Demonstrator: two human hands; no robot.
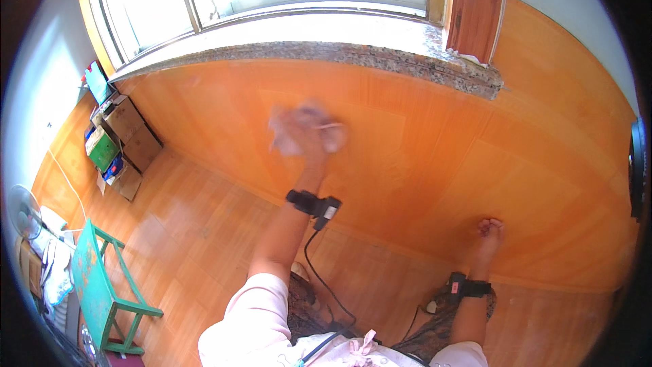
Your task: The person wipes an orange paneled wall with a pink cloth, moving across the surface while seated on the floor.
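Note:
Blurred by motion, my left hand [315,145] grips a pale, pinkish cloth [285,135] against the orange wood-look wall panel [377,163] below the window. Parts of the hand's outline merge with the cloth, and its fingers are not sharp. Lower and to the right, my right hand [490,228] is beside the same panel with its fingers curled in and no object visible in it. Whether its knuckles touch the panel cannot be told. Each wrist wears a black strap with a small cabled device.
A speckled stone windowsill [326,51] juts out above the panel. At left stand a worn green bench [94,275], a fan [24,211] and stacked cardboard boxes [125,120]. The device cable [326,278] hangs beside my left forearm. A dark object [636,168] is at the right edge.

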